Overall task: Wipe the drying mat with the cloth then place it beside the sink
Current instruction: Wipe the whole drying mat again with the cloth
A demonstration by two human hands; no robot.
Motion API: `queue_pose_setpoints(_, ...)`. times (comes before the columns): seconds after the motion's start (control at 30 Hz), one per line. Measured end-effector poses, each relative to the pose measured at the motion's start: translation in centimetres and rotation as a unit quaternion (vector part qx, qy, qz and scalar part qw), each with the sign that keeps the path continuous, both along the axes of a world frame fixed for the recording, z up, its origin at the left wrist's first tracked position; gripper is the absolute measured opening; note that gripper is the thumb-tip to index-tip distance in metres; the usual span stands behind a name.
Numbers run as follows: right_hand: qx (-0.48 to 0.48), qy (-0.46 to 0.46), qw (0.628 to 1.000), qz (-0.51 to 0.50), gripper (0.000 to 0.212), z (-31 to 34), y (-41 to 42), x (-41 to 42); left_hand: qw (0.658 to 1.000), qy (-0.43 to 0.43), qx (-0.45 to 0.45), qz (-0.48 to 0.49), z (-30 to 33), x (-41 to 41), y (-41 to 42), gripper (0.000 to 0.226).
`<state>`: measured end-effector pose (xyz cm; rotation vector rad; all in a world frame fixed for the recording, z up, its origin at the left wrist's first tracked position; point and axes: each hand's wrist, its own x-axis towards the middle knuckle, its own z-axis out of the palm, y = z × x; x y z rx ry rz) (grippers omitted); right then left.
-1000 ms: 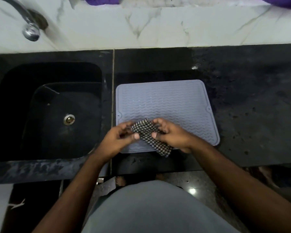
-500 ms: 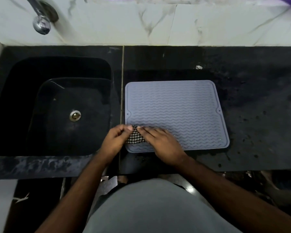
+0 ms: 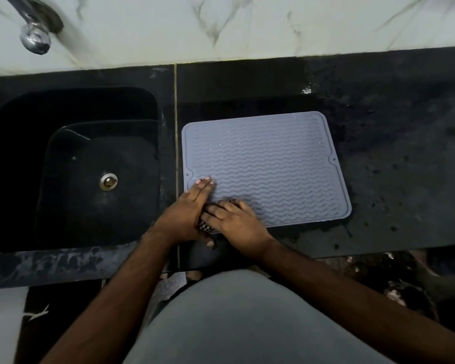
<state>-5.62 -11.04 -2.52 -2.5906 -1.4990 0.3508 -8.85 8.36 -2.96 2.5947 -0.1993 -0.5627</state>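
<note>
A grey rectangular silicone drying mat (image 3: 268,169) with wavy ridges lies flat on the black stone counter (image 3: 392,179) in the middle of the frame, just right of the black sink (image 3: 90,166). At the mat's lower left corner, the left hand (image 3: 187,214) lies with straight fingers flat on the mat, fingertips pointing toward the top of the frame. The right hand (image 3: 237,222) is pressed down just beside it, fingers slightly bent over a black-and-white checked cloth (image 3: 206,227), of which only a small patch shows between the two hands. A chrome tap (image 3: 34,35) sits at the upper left against the white marble wall (image 3: 247,27).
</note>
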Motion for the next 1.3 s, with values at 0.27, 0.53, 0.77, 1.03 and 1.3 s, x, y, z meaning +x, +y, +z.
queue_pose_setpoints(0.27,0.003,-0.031,0.999,0.017,0.046,-0.2,-4.7,2.4,0.998,0.024,0.038,-0.046,0.5,0.7,0.5,0.153)
queue_pose_setpoints(0.53,-0.018,-0.045,0.999,0.021,0.052,0.2,-10.8,5.2,0.998,0.028,0.050,-0.016,0.5,0.6,0.0,0.152)
queue_pose_setpoints(0.77,-0.034,-0.060,0.998,0.014,0.055,1.1,-15.1,7.0,0.998,0.039,0.047,0.003,0.2,0.6,-0.1,0.155)
queue_pose_setpoints(1.03,-0.020,-0.083,0.996,-0.029,0.054,1.4,-20.2,8.4,0.996,0.037,0.077,-0.015,0.1,0.7,-0.3,0.159)
queue_pose_setpoints(1.3,-0.051,-0.088,0.988,-0.120,0.053,2.0,-24.2,9.0,0.995,0.037,0.094,-0.017,0.0,0.8,-0.4,0.157)
